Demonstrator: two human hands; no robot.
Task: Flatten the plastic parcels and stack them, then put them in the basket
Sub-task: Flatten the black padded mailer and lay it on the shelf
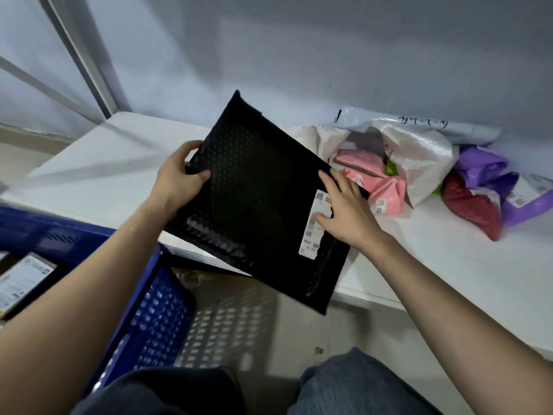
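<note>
A flat black bubble-mailer parcel (257,199) with a white label (315,226) hangs tilted over the front edge of the white table (449,265). My left hand (179,178) grips its left edge, thumb on top. On the label side my right hand (344,211) lies with straight fingers pressing on the parcel. A blue perforated basket (155,319) stands below at the left, beside the table. Further right on the table lies a heap of parcels: pink (380,187), white (419,157), purple (484,169), red (469,205) and grey (419,121).
A grey wall rises right behind the table. A metal frame post (86,55) stands at the back left. A second blue crate (39,235) at the far left holds a labelled box (21,280). My knees show at the bottom edge.
</note>
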